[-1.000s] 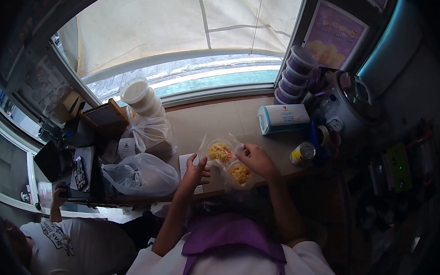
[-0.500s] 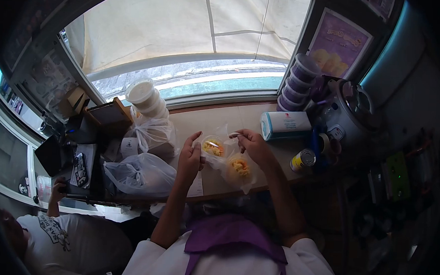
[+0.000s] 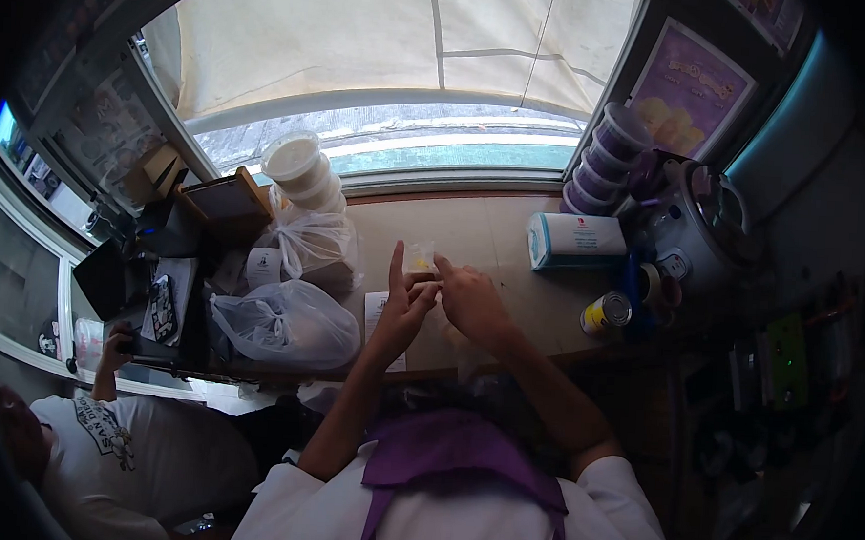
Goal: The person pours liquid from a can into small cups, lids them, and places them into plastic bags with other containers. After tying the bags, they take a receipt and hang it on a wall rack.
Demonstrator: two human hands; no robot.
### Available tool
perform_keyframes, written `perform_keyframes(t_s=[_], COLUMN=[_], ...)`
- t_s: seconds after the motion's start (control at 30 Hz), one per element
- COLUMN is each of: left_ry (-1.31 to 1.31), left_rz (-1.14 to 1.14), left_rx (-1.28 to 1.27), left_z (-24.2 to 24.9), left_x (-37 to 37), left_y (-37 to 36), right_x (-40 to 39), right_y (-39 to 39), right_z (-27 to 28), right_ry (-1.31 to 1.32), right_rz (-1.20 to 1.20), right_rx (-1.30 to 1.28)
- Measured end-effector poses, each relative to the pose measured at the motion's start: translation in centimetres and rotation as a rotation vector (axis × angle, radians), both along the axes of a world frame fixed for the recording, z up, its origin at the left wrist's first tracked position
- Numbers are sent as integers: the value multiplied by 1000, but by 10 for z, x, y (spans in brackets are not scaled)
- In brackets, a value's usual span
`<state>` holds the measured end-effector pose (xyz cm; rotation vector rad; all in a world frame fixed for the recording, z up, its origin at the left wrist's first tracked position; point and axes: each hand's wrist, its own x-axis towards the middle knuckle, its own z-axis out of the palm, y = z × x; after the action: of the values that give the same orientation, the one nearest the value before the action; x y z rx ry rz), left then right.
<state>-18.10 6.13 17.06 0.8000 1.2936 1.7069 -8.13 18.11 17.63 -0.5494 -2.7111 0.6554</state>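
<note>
A small clear plastic bag (image 3: 419, 259) with yellow food in it shows between the tips of my hands, above the counter. My left hand (image 3: 403, 308) has its index finger pointing up along the left side of the bag, with the other fingers curled at its lower edge. Across from it, my right hand (image 3: 470, 296) pinches the bag's lower right side, and the fingertips of both hands nearly touch. A second clear bag (image 3: 455, 340) with orange-yellow food is faint and partly hidden below my right hand. White paper (image 3: 375, 311) lies left of my left hand.
Tied plastic bags (image 3: 288, 323) and stacked white tubs (image 3: 296, 160) stand left on the counter (image 3: 494, 224). To the right are a napkin pack (image 3: 578, 240), a can (image 3: 606, 313), purple tubs (image 3: 604, 162) and a cooker (image 3: 699, 225). Another person (image 3: 139, 450) is at the lower left.
My hands have come together around the upper bag, which looks lifted and more gathered. My right hand has moved left, covering part of the lower bag. The camera view has shifted slightly.
</note>
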Motion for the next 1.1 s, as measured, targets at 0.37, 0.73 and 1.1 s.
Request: perform_keyframes(t_s=[0.37,0.73,1.1], left_ry=[507,596,788], left_rz=[285,331,375], left_rx=[-311,-85,116], left_z=[-66,-54,19], left_x=[22,44,58], left_y=[-35,-6,10], right_x=[-11,-29,-40], right_y=[35,43,72], right_z=[37,36,44], right_ry=[295,316,293], right_rz=[-65,-114,-131], right_rx=[-1134,-1137,-1276])
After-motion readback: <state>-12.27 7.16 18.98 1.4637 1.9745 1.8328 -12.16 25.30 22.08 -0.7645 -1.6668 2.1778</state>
